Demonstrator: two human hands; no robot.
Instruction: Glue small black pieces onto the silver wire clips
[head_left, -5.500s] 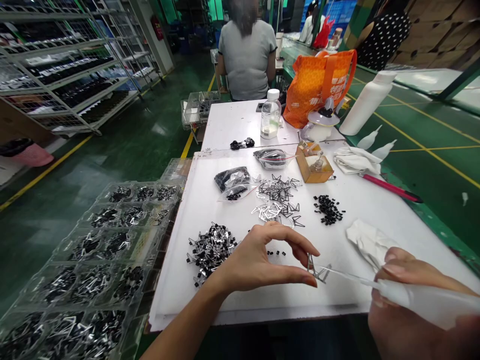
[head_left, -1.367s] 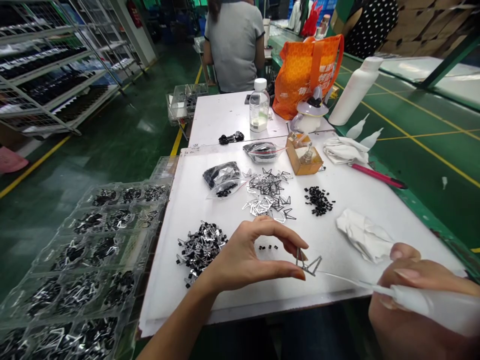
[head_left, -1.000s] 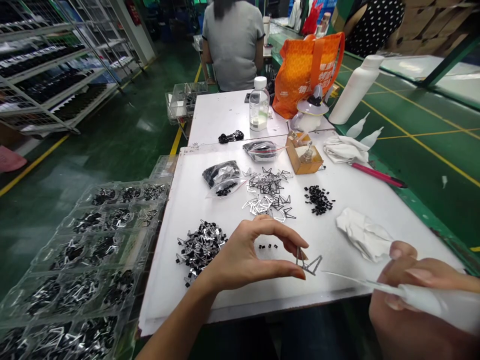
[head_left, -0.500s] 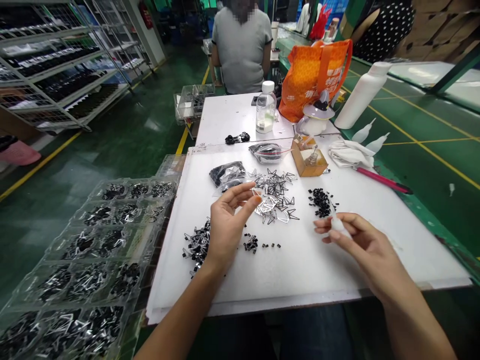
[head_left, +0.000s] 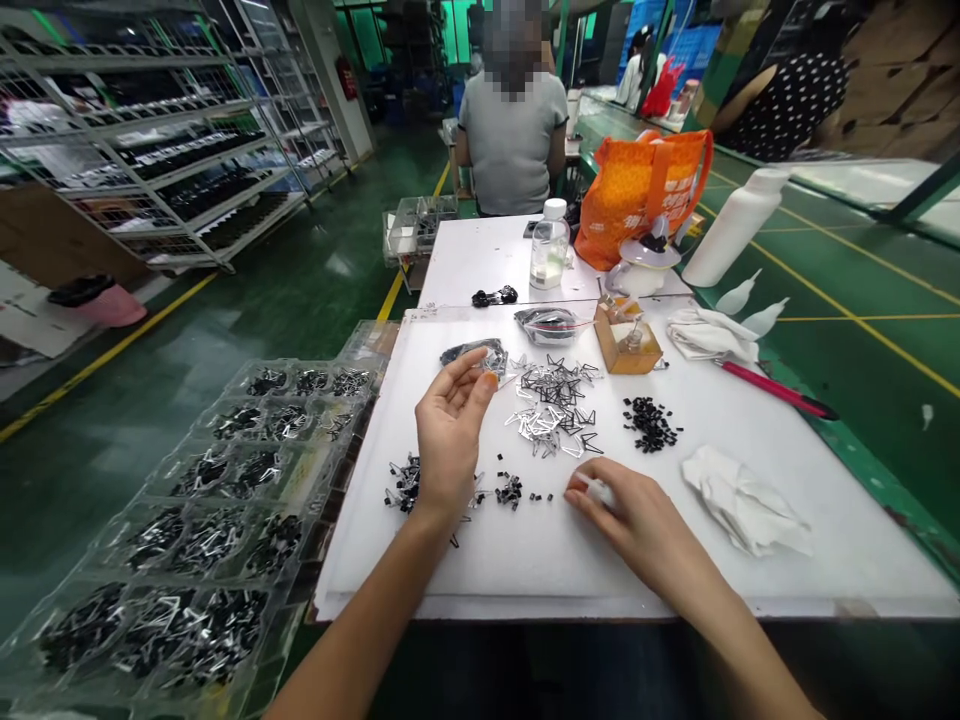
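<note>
My left hand (head_left: 448, 440) is raised over the left part of the white table, thumb and forefinger pinched together. A thin bent metal piece (head_left: 508, 382) seems to stick out at the fingertips, mostly hidden. My right hand (head_left: 626, 505) is low over the table, fingers closed around a small translucent white dropper bottle (head_left: 598, 489). Just left of its fingertips, small black pieces (head_left: 541, 497) lie in a short row beside a little heap (head_left: 508, 490). Silver and black bent metal pieces (head_left: 555, 400) are piled behind the hands. More assembled-looking pieces (head_left: 403, 485) lie partly behind my left wrist.
Black pieces (head_left: 651, 424) and a crumpled white cloth (head_left: 742, 500) lie on the right. Farther back are a wooden box (head_left: 628, 355), a pink-handled tool (head_left: 776, 390), a bottle (head_left: 550, 245) and an orange bag (head_left: 626, 200). Compartment trays (head_left: 300, 490) stand at left; a person (head_left: 512, 140) sits ahead.
My right hand has moved left with the dropper bottle, from beside the black heap to the short row, uncovering the white cloth. My left hand stays pinched. The view has shifted slightly.
</note>
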